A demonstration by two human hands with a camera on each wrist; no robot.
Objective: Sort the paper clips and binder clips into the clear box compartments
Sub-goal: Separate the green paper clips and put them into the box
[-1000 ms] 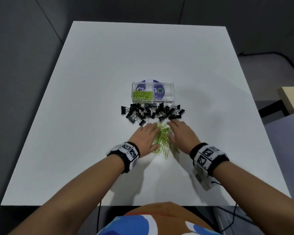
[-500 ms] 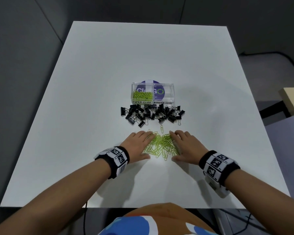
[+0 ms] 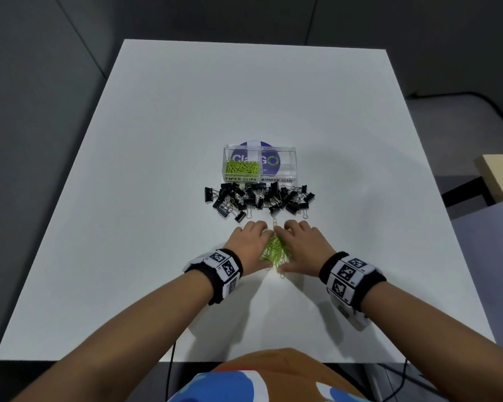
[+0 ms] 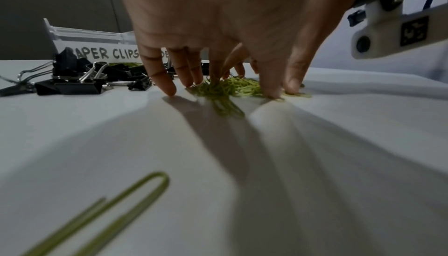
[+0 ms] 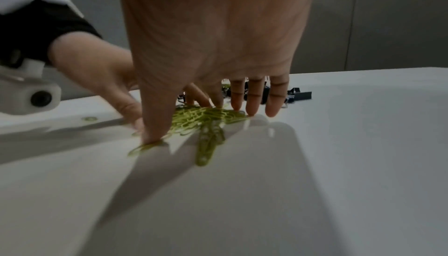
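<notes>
On the white table, I am pressing my left hand, fingers straight and grasping nothing, against the left of the loose green paper clips just short of the clear box. The black binder clips are lying between pile and box. My right hand, equally flat, is flanking the pile's right.
</notes>
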